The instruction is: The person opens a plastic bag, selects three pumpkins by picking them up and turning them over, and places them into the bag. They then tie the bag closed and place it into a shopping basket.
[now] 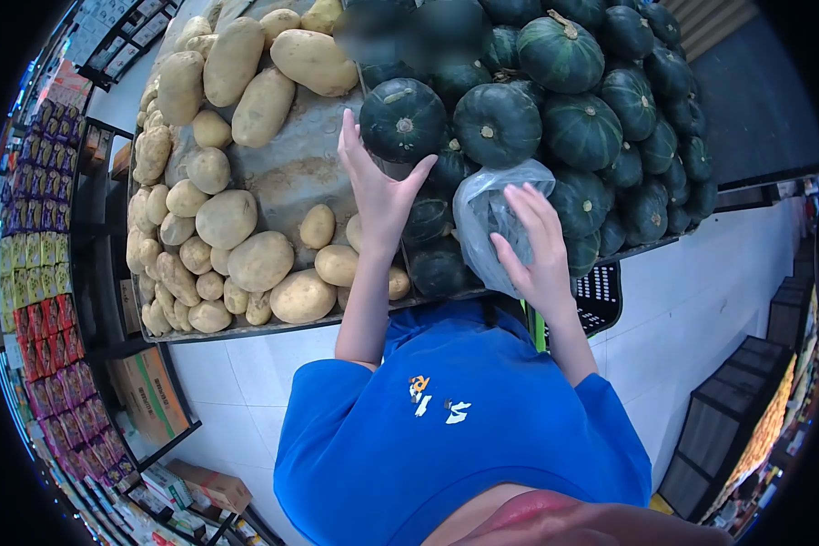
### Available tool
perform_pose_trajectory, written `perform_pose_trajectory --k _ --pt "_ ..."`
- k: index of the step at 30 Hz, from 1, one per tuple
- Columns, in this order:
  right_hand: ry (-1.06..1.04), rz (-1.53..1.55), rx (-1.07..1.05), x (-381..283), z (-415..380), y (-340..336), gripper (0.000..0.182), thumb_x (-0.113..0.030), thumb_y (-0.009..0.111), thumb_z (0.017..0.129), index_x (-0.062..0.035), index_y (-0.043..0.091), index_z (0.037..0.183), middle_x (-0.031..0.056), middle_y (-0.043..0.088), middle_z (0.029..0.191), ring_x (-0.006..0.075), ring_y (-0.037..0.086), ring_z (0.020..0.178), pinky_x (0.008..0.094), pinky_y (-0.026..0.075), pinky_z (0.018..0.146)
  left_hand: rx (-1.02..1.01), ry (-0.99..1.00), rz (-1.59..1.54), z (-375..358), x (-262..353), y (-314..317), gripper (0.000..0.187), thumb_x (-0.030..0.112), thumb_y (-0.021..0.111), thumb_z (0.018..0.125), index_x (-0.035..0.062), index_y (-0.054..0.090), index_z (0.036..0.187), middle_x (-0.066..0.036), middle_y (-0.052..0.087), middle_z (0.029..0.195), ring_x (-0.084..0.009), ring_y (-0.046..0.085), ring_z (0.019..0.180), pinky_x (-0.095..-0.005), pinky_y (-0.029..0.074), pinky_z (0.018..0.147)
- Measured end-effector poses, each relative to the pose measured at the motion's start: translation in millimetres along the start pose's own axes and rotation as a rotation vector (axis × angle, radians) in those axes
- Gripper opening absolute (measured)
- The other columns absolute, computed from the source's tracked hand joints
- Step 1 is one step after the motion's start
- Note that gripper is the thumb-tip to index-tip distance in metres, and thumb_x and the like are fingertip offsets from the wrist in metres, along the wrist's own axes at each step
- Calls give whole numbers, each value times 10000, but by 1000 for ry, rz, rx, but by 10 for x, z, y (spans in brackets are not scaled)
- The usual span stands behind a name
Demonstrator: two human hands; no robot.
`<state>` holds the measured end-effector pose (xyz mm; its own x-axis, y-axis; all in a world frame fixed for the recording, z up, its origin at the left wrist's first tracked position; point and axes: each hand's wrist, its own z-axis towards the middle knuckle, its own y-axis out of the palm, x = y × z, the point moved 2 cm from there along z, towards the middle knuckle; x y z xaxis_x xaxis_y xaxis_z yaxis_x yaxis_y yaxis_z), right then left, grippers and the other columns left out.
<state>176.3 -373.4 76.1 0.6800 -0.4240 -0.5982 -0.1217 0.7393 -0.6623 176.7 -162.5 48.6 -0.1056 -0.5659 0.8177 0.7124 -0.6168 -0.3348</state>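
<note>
My left hand [381, 194] reaches up to a dark green squash [403, 120], fingers and thumb spread apart. Its fingertips are by the squash's left side and its thumb lies near the lower right edge. A clear plastic bag [479, 221] is bunched in front of the squash pile, with my right hand [539, 250] on it. The right fingers point up over the bag, and the thumb is bent in against its film. Just above the bag sits another round squash [497, 126].
Potatoes [232, 218] of varied sizes fill the left of the display stand, beside the heap of squash [581, 132]. Shelves of packaged snacks [50, 237] run along the left. A black basket [599, 298] is beyond my right elbow. Cardboard boxes [150, 391] lie at lower left.
</note>
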Motion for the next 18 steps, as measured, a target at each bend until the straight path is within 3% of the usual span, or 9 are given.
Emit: perform_pose_trajectory --k 2,4,7,13,18 --pt "-53 -63 18 -39 204 36 557 -97 663 773 -71 466 1294 147 465 1294 364 407 1234 476 312 1033 17 23 12 13 -39 78 1052 180 824 623 33 144 1413 -216 304 1339 -357 319 1260 -434 286 1046" --pt "2 -213 20 -56 384 63 635 -142 663 782 -94 389 1353 157 370 1367 386 293 1307 530 219 1070 19 -17 -72 0 -138 135 1069 183 833 608 32 145 1412 -215 306 1337 -362 325 1253 -439 285 1045" --pt "76 -216 103 74 520 99 658 -175 657 795 -104 354 1375 164 329 1392 393 234 1333 545 174 1079 16 -79 -104 31 -142 165 1087 186 847 580 33 158 1405 -213 313 1334 -368 337 1242 -442 289 1040" --pt "103 -103 134 55 444 127 609 -149 627 818 -63 363 1360 170 360 1380 385 246 1336 499 166 1097 60 -75 25 115 -46 208 1037 176 851 553 41 224 1367 -209 339 1321 -361 368 1221 -439 314 1026" --pt "112 -34 146 30 304 114 577 -124 620 822 -53 385 1344 161 373 1380 366 277 1329 495 182 1097 138 75 48 111 -186 246 989 242 854 533 60 305 1336 -191 401 1286 -361 431 1164 -446 343 998"
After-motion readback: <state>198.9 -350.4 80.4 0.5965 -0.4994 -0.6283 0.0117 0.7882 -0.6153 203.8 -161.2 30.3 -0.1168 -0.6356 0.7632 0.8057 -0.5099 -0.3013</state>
